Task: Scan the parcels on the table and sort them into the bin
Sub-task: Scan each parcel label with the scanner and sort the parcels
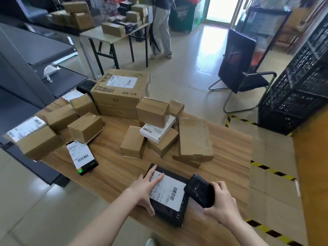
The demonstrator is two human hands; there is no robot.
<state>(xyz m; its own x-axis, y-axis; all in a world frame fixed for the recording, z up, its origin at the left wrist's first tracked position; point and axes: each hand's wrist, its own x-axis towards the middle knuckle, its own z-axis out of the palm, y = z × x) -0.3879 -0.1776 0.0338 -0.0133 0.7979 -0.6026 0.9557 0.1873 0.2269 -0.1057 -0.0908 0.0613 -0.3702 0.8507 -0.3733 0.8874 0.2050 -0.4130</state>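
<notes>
A flat black parcel (170, 213) with a white barcode label lies at the near edge of the wooden table (113, 174). My left hand (144, 189) rests flat on its left side, fingers straight over the label. My right hand (222, 204) grips a black handheld scanner (199, 189) held just right of the label's barcode. Several brown cardboard parcels (193, 137) and a white labelled box (158, 130) are piled across the middle and far side. Another black parcel (82, 157) with a label lies at the left.
A big cardboard box (120, 89) stands at the table's far edge. Black plastic crates (298, 93) are stacked at the right, a black chair (237, 68) beyond the table. A person (161, 27) stands by a second table with boxes. Flattened cardboard (271, 174) covers the floor at right.
</notes>
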